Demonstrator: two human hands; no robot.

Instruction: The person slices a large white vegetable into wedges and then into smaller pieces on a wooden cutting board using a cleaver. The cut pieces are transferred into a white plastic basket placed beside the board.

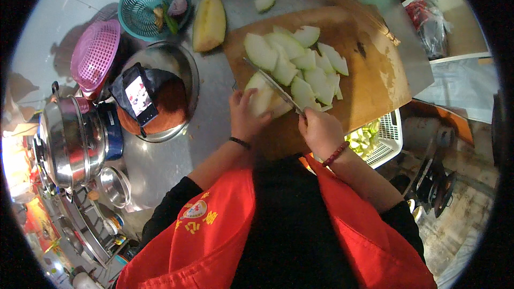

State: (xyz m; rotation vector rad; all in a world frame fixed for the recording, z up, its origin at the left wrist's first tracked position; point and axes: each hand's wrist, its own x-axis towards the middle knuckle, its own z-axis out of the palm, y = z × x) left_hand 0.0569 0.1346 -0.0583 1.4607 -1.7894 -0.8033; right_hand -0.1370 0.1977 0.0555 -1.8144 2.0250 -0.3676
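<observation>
On the grey metal desk (176,166), in front of a person in a red cloth apron (214,241), lies a broad brown wooden chopping board (393,72). To its left stand a shiny, lidded stainless-steel pot (61,139), contents hidden, and a round metal tray (194,83) carrying a rounded brown object (174,104) with dark cloth. The white slotted plastic basket (395,139) below the board's right edge holds yellow-green pieces (365,140); the teal plastic basket (128,16) has a pinkish lump (177,6) and something green inside. Beside it leans a pink perforated basket (95,56). A long yellowish melon wedge (209,21) lies just off the board's left corner. The left hand (249,115) is spread over a pale melon chunk (259,93) on the board; the right hand (321,131) is closed around the handle of a slim metal knife (273,83), its blade along the chunk's right side. Pale green-white slices (318,80) pile beyond. A lit phone (138,95) rests above the tray. Yellow characters (202,223) and a round pale emblem (194,210) mark the apron.
</observation>
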